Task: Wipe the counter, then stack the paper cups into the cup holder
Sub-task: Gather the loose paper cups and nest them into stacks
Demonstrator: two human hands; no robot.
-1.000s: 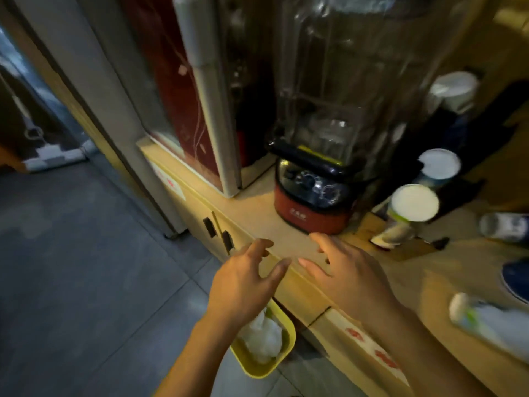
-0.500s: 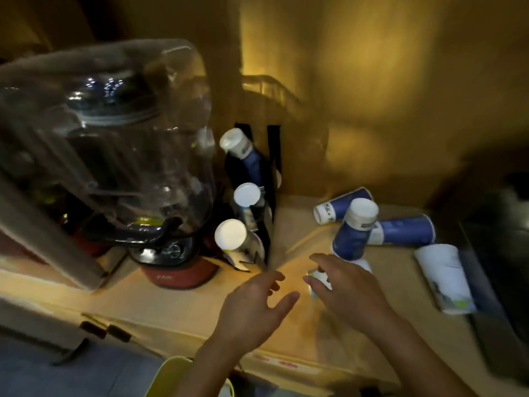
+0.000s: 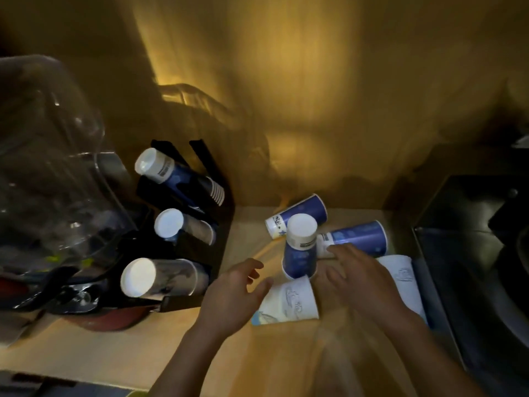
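Paper cups (image 3: 300, 247) lie jumbled on the counter (image 3: 114, 353), right of the holder (image 3: 183, 224); both hands, left (image 3: 232, 296) and right (image 3: 360, 276), are held spread and empty above them, seemingly for gathering.

A drinks-preparation area, likely in a café or beverage shop, is indicated. A wooden counter (image 3: 114, 353) is fitted against a wood-panelled wall (image 3: 315, 96). A black cup holder (image 3: 200, 224) with three slanted rows of stacked paper cups (image 3: 169, 170) is mounted on it. A blender (image 3: 51, 167) with a clear sound enclosure is positioned alongside. Loose paper cups (image 3: 297, 216) are scattered on the counter, and a dark sink-like recess (image 3: 472, 253) is located at the right.
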